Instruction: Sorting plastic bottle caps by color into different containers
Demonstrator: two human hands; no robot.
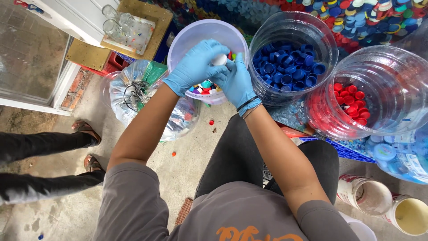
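Both my hands wear blue gloves and meet over a white bucket (187, 38) that holds mixed coloured bottle caps (203, 87). My left hand (194, 67) and my right hand (236, 82) pinch one white cap (219, 59) between their fingertips, just above the bucket's near side. A black band circles my right wrist.
A clear jar of blue caps (287, 67) stands right of the bucket, and a clear jar of red caps (352, 100) further right. A heap of loose caps (356, 18) lies behind. A clear plastic bag (133, 89) sits left. Another person's legs and sandals (87, 129) are at far left. Two open cans (388, 203) stand lower right.
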